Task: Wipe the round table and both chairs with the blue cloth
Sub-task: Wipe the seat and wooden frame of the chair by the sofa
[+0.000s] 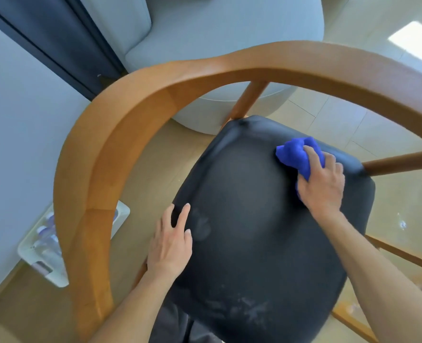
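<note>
Right hand atop blue cloth on seat

Blue cloth bunched, pressed on far right of black chair seat; pale smudges seen near front edge.

Both forearms bare, reaching forward and down over the chair seat. Left hand lies flat at the seat's left edge, palm down, fingers straight and slightly spread, fingertips on the black seat. Right hand sits at the seat's far right part, palm down, fingers curled over a bunched blue cloth and gripping it against the seat. Right arm stretched further forward than the left.
</note>
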